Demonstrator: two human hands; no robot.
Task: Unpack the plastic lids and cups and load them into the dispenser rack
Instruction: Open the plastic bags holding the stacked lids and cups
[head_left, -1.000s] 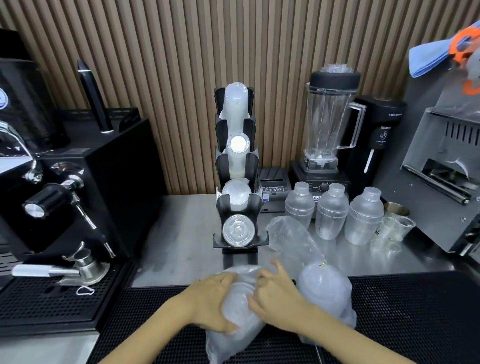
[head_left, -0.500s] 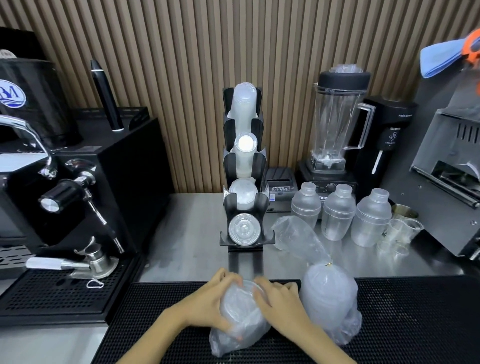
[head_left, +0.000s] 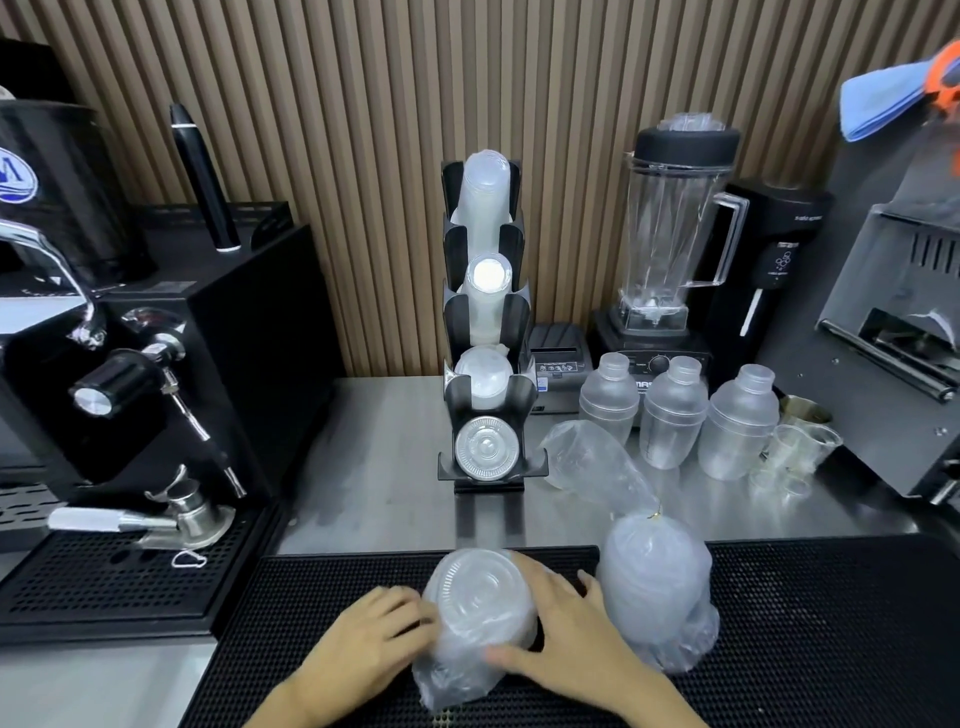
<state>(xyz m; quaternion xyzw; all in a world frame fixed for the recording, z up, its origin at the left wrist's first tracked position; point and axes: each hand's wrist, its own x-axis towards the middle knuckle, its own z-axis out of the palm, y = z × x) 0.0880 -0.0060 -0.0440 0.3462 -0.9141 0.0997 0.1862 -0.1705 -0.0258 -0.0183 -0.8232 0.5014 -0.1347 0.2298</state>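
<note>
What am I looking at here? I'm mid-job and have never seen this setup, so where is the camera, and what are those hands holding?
There is no robot: one wide-angle camera worn on a person's head looks forward and down at a café counter. The left hand and right hand grip a stack of clear plastic lids in a thin plastic bag, which rests on a black rubber bar mat. Beside it, on the right, stands a second tied bag of lids. Behind, on the steel counter, a black dispenser rack holds cups in its upper slots and lids at the bottom. Right of it stand three frosted plastic shaker bottles and a blender; an espresso machine sits on the left.
</note>
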